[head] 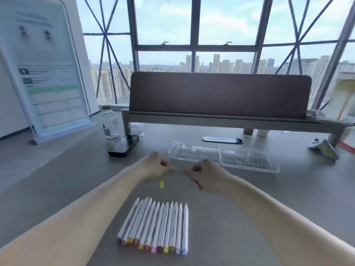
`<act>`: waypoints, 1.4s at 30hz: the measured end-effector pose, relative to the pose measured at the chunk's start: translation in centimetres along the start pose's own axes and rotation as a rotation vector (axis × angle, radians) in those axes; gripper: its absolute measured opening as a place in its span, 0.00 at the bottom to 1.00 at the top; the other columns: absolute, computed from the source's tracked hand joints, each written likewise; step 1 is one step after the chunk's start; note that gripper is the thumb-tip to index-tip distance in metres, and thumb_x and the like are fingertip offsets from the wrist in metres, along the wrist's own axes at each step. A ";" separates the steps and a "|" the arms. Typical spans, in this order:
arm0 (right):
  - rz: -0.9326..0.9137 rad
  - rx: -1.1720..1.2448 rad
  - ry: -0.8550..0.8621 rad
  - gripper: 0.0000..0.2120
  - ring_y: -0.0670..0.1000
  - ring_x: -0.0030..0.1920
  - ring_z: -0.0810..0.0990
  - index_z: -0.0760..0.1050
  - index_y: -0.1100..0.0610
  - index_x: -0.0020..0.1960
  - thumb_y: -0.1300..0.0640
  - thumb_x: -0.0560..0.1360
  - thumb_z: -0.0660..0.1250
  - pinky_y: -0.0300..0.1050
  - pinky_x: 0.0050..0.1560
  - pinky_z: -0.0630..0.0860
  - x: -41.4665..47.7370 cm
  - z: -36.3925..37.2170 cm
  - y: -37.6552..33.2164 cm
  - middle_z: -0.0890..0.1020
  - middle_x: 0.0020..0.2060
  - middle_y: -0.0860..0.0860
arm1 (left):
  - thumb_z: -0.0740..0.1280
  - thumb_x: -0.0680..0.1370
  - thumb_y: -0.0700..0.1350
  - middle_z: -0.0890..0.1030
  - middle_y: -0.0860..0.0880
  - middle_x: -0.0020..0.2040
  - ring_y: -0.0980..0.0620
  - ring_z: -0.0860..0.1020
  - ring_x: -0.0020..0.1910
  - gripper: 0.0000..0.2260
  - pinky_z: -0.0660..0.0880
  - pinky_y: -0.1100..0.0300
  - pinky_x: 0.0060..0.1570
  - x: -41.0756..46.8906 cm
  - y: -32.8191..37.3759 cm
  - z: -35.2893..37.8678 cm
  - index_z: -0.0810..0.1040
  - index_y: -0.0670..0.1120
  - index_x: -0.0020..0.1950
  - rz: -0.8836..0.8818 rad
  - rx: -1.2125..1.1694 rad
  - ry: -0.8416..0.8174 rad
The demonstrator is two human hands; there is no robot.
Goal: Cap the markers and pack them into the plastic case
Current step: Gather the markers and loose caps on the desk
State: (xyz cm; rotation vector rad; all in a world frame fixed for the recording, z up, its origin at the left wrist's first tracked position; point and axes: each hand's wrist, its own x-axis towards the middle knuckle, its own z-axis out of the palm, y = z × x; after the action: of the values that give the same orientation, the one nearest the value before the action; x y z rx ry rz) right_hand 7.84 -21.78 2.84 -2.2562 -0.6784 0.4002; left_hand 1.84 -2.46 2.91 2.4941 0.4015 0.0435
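My left hand (155, 167) grips a marker (161, 184); only its yellow end shows, poking out below the fist, and a pale tip shows towards my right hand. My right hand (203, 174) hovers a short gap to the right, fingers curled and thumb against forefinger, with nothing visible between them. A row of several white markers (155, 225) lies on the desk nearer to me, coloured ends towards me and pale pointed ends away. The clear plastic case (223, 158) lies open in two halves just beyond my hands, with small pale pieces blurred inside.
A black phone (124, 145) and a clear bottle (109, 121) sit at the left, beside a standing sign board (44, 70). A monitor riser (221, 120) with a brown panel crosses the back. A white controller (324, 148) lies at the right.
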 end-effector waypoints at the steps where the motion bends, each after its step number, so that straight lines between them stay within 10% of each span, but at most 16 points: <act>1: -0.075 -0.180 -0.029 0.17 0.48 0.26 0.75 0.76 0.60 0.38 0.51 0.80 0.67 0.37 0.26 0.68 0.8 0.9 -1.0 0.77 0.29 0.54 | 0.70 0.80 0.55 0.60 0.51 0.26 0.51 0.58 0.25 0.26 0.54 0.58 0.24 0.1 -0.9 0.1 0.61 0.48 0.28 0.017 0.078 0.026; 8: -0.297 -0.667 -0.086 0.07 0.54 0.43 0.78 0.78 0.54 0.43 0.54 0.79 0.66 0.43 0.40 0.68 5.3 5.2 -2.5 0.82 0.44 0.55 | 0.65 0.79 0.50 0.72 0.49 0.27 0.45 0.73 0.31 0.20 0.65 0.56 0.30 1.7 -4.0 1.9 0.68 0.45 0.29 0.156 0.288 0.156; 17: -0.333 -0.529 -0.042 0.07 0.52 0.41 0.78 0.72 0.49 0.41 0.53 0.76 0.68 0.49 0.45 0.75 6.3 6.4 -1.1 0.80 0.40 0.49 | 0.64 0.75 0.45 0.84 0.47 0.47 0.42 0.81 0.49 0.03 0.77 0.51 0.45 2.1 -6.2 2.6 0.76 0.51 0.44 0.326 0.267 0.082; 25: -0.356 -0.420 -0.021 0.09 0.48 0.44 0.77 0.78 0.52 0.53 0.55 0.74 0.71 0.30 0.38 0.67 5.2 6.3 0.1 0.80 0.46 0.47 | 0.71 0.78 0.47 0.77 0.57 0.40 0.55 0.75 0.40 0.04 0.66 0.66 0.37 1.1 -7.3 3.0 0.79 0.50 0.51 0.296 -0.003 0.096; 29: -0.339 -0.371 -0.051 0.12 0.44 0.45 0.80 0.77 0.49 0.57 0.52 0.75 0.72 0.30 0.43 0.73 4.3 5.9 0.1 0.82 0.46 0.42 | 0.71 0.79 0.46 0.78 0.54 0.41 0.57 0.74 0.35 0.05 0.70 0.62 0.37 0.5 -7.5 2.7 0.77 0.51 0.53 0.239 -0.209 0.026; 34: -0.303 -0.390 -0.101 0.17 0.46 0.54 0.81 0.77 0.49 0.65 0.50 0.76 0.72 0.43 0.58 0.76 3.5 4.4 -0.2 0.83 0.56 0.45 | 0.62 0.83 0.38 0.81 0.52 0.57 0.54 0.80 0.54 0.09 0.74 0.72 0.40 -0.4 -7.1 1.5 0.77 0.48 0.60 0.157 -0.298 0.038; 38: -0.281 -0.440 -0.105 0.16 0.47 0.59 0.79 0.78 0.48 0.64 0.54 0.77 0.70 0.38 0.56 0.73 3.3 3.4 -0.2 0.82 0.58 0.45 | 0.60 0.85 0.44 0.82 0.52 0.59 0.50 0.81 0.55 0.11 0.80 0.52 0.55 -0.8 -7.9 0.9 0.77 0.51 0.65 0.115 -0.058 0.015; 42: -0.255 -0.444 -0.070 0.13 0.47 0.55 0.80 0.79 0.48 0.62 0.55 0.78 0.68 0.36 0.52 0.74 2.9 3.4 0.2 0.83 0.55 0.45 | 0.59 0.85 0.39 0.83 0.50 0.56 0.52 0.82 0.50 0.12 0.78 0.64 0.47 -1.3 -7.6 1.5 0.80 0.45 0.63 0.109 -0.211 -0.013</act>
State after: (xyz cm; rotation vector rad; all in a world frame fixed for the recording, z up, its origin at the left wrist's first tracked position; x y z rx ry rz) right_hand 8.67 -18.33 0.12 -2.5276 -1.1710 0.2180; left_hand -1.34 2.13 -2.55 2.3040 0.2421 0.1072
